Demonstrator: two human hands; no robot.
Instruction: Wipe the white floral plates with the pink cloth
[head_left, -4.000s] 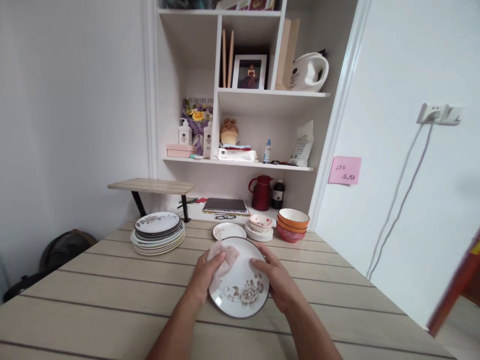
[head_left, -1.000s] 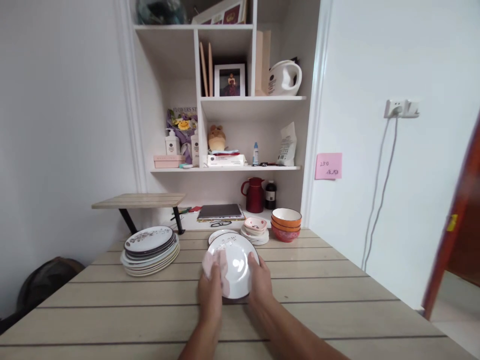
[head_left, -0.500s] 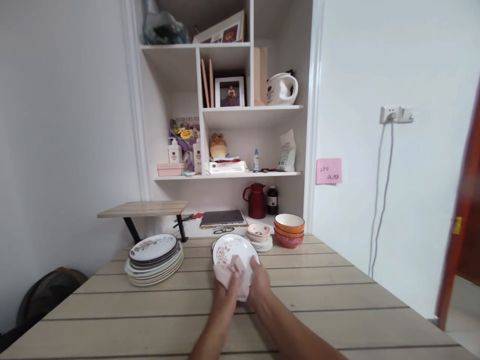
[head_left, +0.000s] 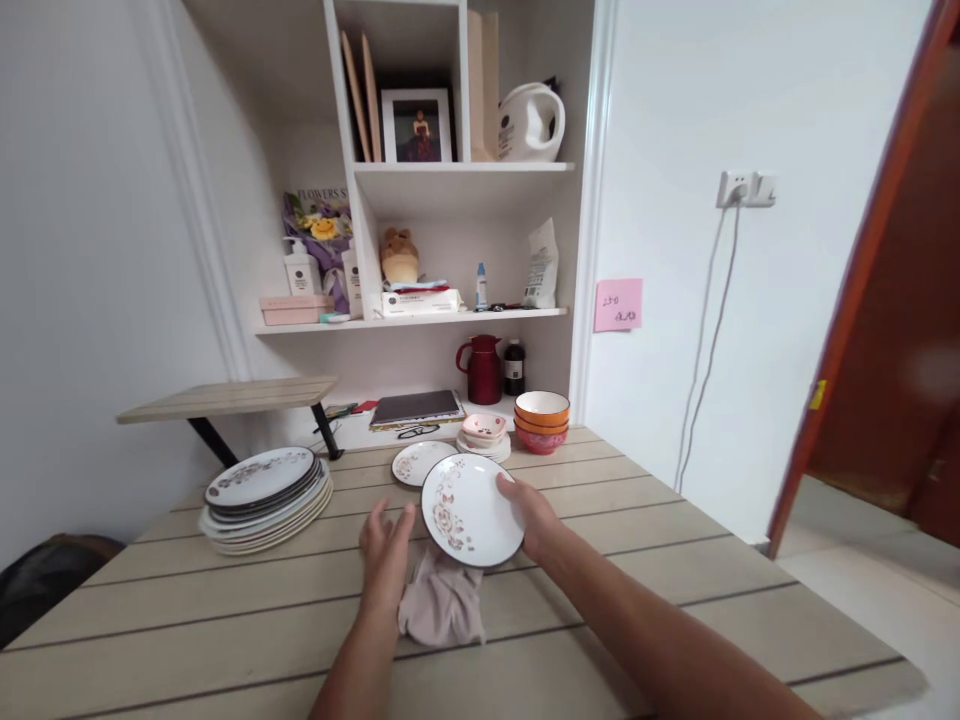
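My right hand grips the right edge of a round white plate with brown flowers and a dark rim, thumb on top. The plate is held tilted above the table. Left of it, my left hand is apart from the plate, fingers spread and holding nothing. A crumpled pale pink cloth lies on the table below the plate, beside my left wrist. Just behind the held plate, a similar flowered plate rests on the table, partly covered from view.
A tall stack of plates stands at the left near a small raised wooden stand. Farther back are small pink dishes on white saucers, nested orange and red bowls, a closed laptop and a red jug.
My left hand has let go of the cloth, which now lies on the table, and has moved left off the plate. The view has shifted right and downward.
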